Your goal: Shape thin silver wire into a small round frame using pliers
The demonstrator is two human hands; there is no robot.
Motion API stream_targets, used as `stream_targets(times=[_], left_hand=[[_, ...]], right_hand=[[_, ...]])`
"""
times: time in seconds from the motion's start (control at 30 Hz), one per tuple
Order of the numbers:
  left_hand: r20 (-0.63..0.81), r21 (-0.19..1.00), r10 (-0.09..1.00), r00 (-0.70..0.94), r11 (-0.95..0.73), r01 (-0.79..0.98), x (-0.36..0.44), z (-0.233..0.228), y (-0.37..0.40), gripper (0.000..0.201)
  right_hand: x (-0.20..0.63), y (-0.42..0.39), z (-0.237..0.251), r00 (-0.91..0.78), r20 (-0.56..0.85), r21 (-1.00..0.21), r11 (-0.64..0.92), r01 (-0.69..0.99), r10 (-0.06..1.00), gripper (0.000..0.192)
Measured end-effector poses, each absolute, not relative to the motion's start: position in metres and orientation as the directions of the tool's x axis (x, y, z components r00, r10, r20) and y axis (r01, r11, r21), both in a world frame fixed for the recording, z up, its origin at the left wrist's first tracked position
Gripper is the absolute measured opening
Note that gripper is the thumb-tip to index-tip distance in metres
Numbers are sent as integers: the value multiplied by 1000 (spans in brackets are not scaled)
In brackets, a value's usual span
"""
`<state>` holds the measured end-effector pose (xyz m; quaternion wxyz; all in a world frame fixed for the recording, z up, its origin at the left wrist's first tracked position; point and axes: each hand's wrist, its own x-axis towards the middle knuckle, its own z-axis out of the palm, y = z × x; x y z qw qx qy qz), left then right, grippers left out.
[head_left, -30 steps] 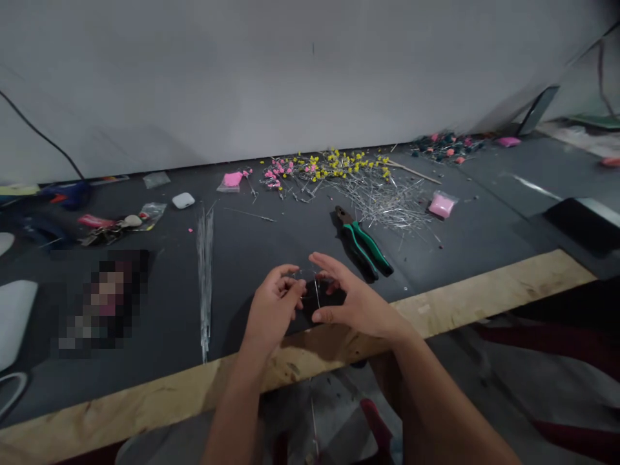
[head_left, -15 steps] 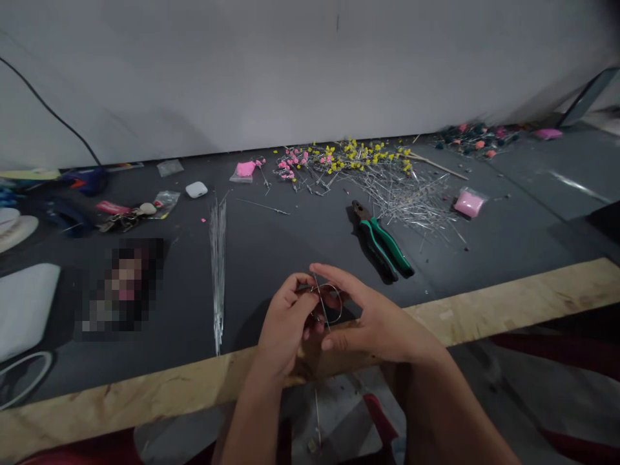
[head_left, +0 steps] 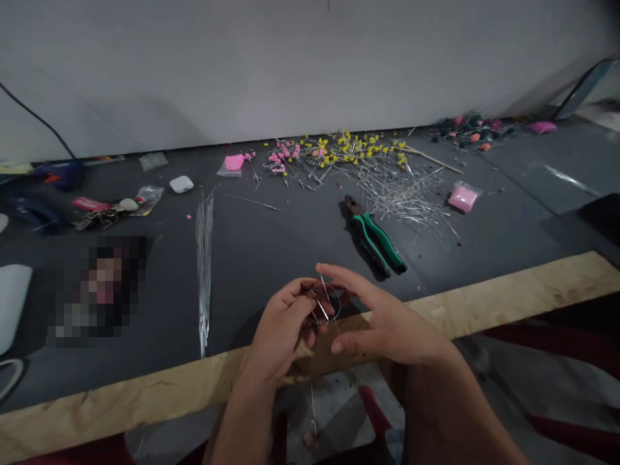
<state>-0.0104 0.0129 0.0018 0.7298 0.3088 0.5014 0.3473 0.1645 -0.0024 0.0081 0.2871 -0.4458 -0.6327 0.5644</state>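
Observation:
My left hand (head_left: 281, 329) and my right hand (head_left: 382, 316) meet over the front edge of the dark table (head_left: 271, 239). Both pinch a thin silver wire (head_left: 325, 302) that is bent into a small loop between my fingertips. One wire end hangs down below the table edge (head_left: 312, 407). A bundle of straight silver wires (head_left: 205, 258) lies left of my hands. Green-handled pliers (head_left: 374, 236) lie just beyond my right hand.
A heap of wire stems with pink and yellow beads (head_left: 339, 158) spreads along the back by the wall. Pink packets (head_left: 462, 197), a white earbud case (head_left: 181, 184) and keys (head_left: 104, 216) lie around. The table's wooden front edge (head_left: 145, 387) runs across the foreground.
The wire went from a short straight piece between my fingers to a round loop. My hands drew slightly nearer the table's front edge, and the view shifted a little.

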Motion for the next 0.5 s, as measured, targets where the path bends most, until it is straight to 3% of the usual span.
stream_targets(times=[0.3,0.5], left_hand=[[-471,818,803,366,553,-161,-16,5,10,19],[-490,836,822,290,538,-114,-14,4,11,16]], right_hand=[[165,-5,10,-468,-130,-983,-52,175,874,86],[166,-3,12,-510,-84,-983,13,183,856,84]])
